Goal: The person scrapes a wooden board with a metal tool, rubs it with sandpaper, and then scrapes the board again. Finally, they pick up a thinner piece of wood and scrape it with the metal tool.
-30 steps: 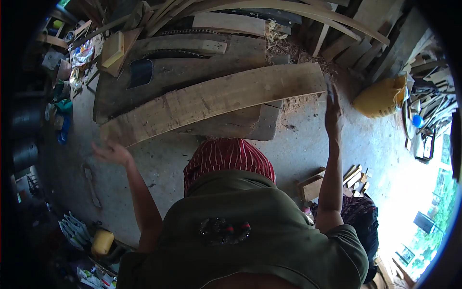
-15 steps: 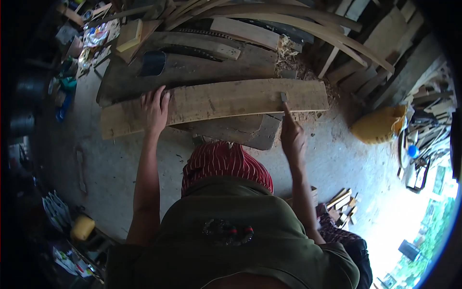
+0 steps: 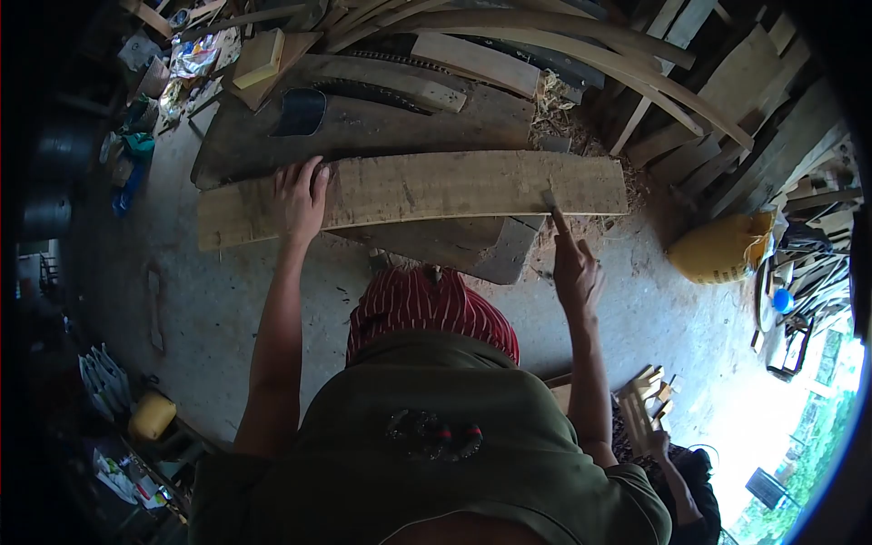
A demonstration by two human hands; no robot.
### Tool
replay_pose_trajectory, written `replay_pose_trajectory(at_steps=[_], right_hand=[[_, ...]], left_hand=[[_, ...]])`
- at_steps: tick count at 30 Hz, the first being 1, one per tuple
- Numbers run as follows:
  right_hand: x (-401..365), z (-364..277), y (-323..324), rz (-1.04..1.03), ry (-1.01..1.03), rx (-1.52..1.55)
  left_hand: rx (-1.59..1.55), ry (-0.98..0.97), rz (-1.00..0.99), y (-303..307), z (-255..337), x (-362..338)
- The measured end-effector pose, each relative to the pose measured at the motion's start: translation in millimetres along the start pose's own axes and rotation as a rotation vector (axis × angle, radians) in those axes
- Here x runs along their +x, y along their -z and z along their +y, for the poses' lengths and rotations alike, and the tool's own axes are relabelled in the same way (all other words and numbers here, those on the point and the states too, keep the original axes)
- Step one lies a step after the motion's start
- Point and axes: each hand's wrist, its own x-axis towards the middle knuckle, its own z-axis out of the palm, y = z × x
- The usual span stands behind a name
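A long, slightly curved wooden plank (image 3: pixel 427 191) lies across the dark low bench in front of me. Near its left end, my left hand (image 3: pixel 302 195) rests on top, fingers stretched toward the far edge and thumb apart. At the right part of the plank, my right hand (image 3: pixel 579 275) is closed around a small tool with a flat grey blade (image 3: pixel 548 198), its handle mostly hidden by the fingers. One finger points along the tool, and the blade overlaps the plank's face close to the near edge.
Curved wooden strips (image 3: pixel 581 50) are piled behind the bench (image 3: pixel 381 123). A yellow sack (image 3: pixel 718 248) stands to the right, near stacked scraps. At lower right, another person's hand (image 3: pixel 658 442) is at a piece of wood. A yellow jerrycan (image 3: pixel 153 415) sits lower left.
My right hand and the tool have moved slightly right and nearer to me on the plank. The left hand stays on the plank. Another person's hand and arm have appeared at lower right.
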Motion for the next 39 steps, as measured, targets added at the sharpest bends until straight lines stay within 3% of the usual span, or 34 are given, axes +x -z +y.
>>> replay_pose_trajectory(at_steps=[4,5,7,9,10,11,13,14,15,17,19,20,21,23,24,25,27,28,29,31,33,35,39], right_hand=[[-1.2,-12.9,-12.2,0.164,-0.001,0.214],[-5.7,-21.0,-9.6,0.074,0.03,0.18],[-8.2,-18.8,-11.8,0.201,0.097,0.198],[0.4,37.6,-28.1,0.151,-0.027,0.077],[7.4,52.7,-27.0,0.213,-0.047,0.254],[10.9,56.3,-19.0,0.257,0.023,0.169],[13.3,39.4,-8.1,0.045,-0.159,0.218],[8.5,32.3,-23.0,0.057,-0.022,-0.109],[8.1,16.7,-33.8,0.143,0.06,0.094],[3.2,18.7,-28.9,0.116,0.045,-0.05],[10.9,73.6,-37.5,0.144,-0.003,-0.241],[14.5,78.1,-26.8,0.27,-0.044,0.04],[20.1,85.9,-27.4,0.074,-0.219,-0.064],[22.6,86.1,-39.9,0.228,-0.004,-0.057],[21.6,54.4,-34.0,0.081,-0.011,-0.446],[19.7,57.4,-38.9,0.086,-0.003,-0.439],[19.0,69.0,-55.0,0.049,-0.048,-0.073],[24.7,67.6,-28.2,0.117,-0.033,-0.37],[28.2,86.1,-29.0,0.18,-0.148,0.005],[41.9,90.0,-24.0,0.259,-0.167,-0.068],[45.1,72.6,-22.3,0.198,-0.167,0.01],[42.1,30.5,-31.7,0.249,0.065,-0.173],[34.2,-80.6,-18.5,0.19,0.07,0.177]], left_hand=[[0.003,0.017,-0.004,2.5,4.1,-0.7],[0.004,0.02,-0.001,2.2,5.7,-1.7],[-0.005,0.012,0.004,2.6,4.7,-1.0],[0.003,0.014,0.006,3.2,3.4,0.4],[0.005,0.02,0.007,2.6,4.8,-0.8],[-0.004,0.01,0.0,1.1,5.4,-0.8],[-0.018,0.033,0.001,-0.5,1.1,-0.9],[-0.017,0.026,0.003,-2.1,-1.0,-1.1],[-0.019,0.021,0.005,-1.3,2.3,0.1],[-0.008,0.061,-0.008,2.4,6.8,-0.4],[-0.006,0.04,-0.003,3.9,6.4,-0.7],[-0.011,0.018,0.007,4.0,5.4,-0.6],[-0.012,0.02,0.009,3.8,4.3,-0.8],[-0.006,0.019,0.005,2.5,3.7,-0.1],[-0.005,0.026,0.01,2.5,6.5,-0.8],[-0.006,0.032,0.019,2.9,8.4,-1.0],[0.01,0.042,0.033,5.6,8.3,0.5],[0.003,0.037,0.032,4.9,8.5,-0.3],[-0.009,0.025,0.027,4.8,7.8,-0.5],[-0.021,0.009,0.029,1.5,6.3,0.5],[-0.026,0.021,0.014,1.1,4.2,-0.6],[-0.008,0.009,0.009,0.1,2.1,-3.3],[0.024,-0.001,-0.087,6.4,1.3,-2.8]])
